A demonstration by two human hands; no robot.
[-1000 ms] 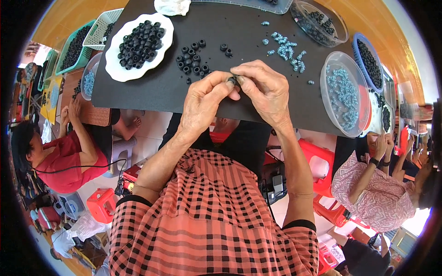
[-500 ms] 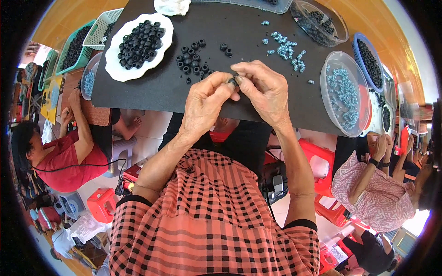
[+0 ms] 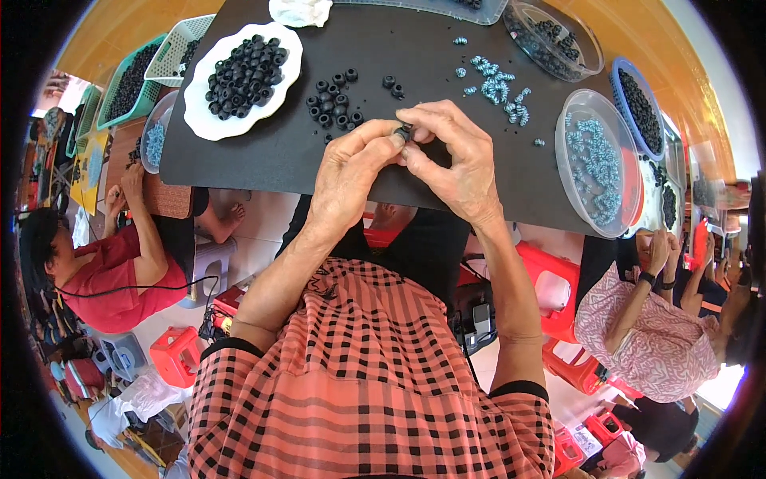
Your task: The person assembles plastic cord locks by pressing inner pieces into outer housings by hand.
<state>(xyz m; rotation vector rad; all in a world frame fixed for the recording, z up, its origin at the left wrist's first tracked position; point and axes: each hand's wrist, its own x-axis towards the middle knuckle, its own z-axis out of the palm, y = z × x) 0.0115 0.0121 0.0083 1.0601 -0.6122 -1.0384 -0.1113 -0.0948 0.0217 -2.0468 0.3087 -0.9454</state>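
Both my hands meet over the near edge of the dark table. Between their fingertips is a small black round piece, partly covered by the fingers. My left hand pinches it with thumb and forefinger, and my right hand is closed on its other side with bent fingers. Just beyond my left hand lies a cluster of loose black round pieces with holes. A scalloped white plate to the left carries a heap of similar black pieces. Small blue-and-black striped coils lie scattered to the right.
At the right edge stands a clear round tub with more blue coils. Behind it are a clear container and a blue basket of black pieces. A crumpled white cloth lies at the back. Other people sit left and right.
My fingers have shifted slightly around the black piece, and my right hand has turned a little. Both hands have risen slightly in the picture.
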